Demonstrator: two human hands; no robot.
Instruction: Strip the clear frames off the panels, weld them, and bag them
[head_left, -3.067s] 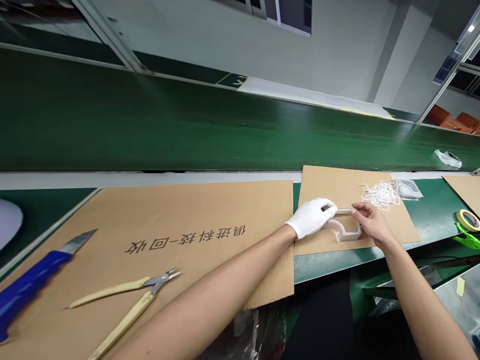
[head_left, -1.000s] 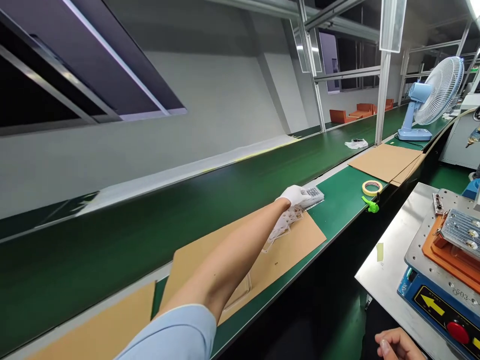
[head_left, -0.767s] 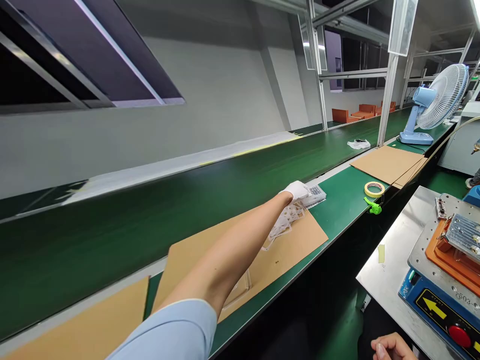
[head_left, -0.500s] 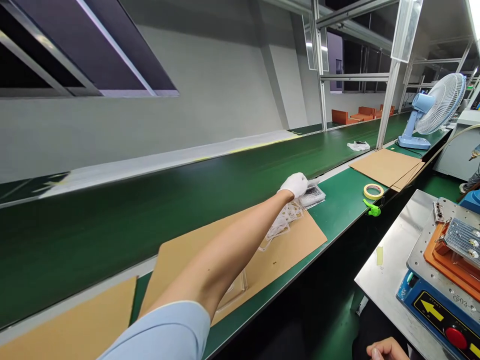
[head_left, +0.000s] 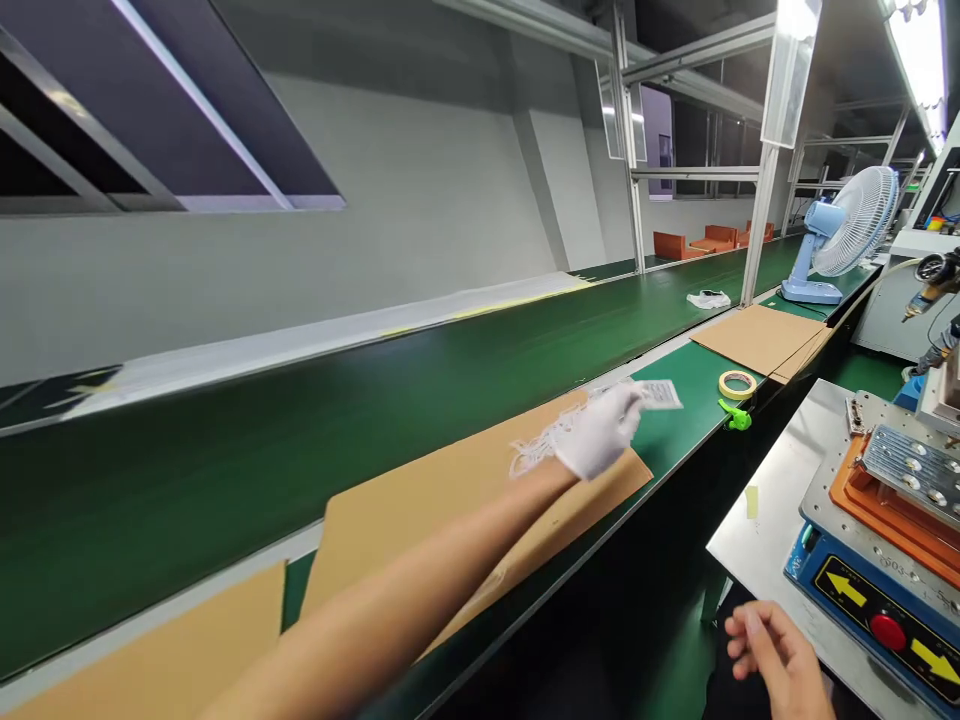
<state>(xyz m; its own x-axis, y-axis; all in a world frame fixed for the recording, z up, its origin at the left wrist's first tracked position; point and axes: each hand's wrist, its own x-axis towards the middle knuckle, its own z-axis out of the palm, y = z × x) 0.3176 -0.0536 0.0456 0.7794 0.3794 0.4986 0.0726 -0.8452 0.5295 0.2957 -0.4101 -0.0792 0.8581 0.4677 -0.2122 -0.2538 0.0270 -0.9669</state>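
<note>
I watch remotely as the gloved left hand (head_left: 596, 438) grips a printed film (head_left: 663, 395), seemingly lifted, not yet placed, the right hand (head_left: 778, 655) loosely curled, empty.

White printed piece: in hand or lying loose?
In hand: the left hand grips the piece by one end; the rest juts out.

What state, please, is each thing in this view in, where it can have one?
Left hand: gloved, pinching a printed piece
Right hand: bare, fingers loosely curled, nothing seen in it
White strips: loosely heaped, partly hidden by the glove
Tape: rolled, lying flat
Fan: standing, head tilted up; spinning or not, cannot tell
Lamp: lit
Red button: pressed or not, cannot tell
</note>
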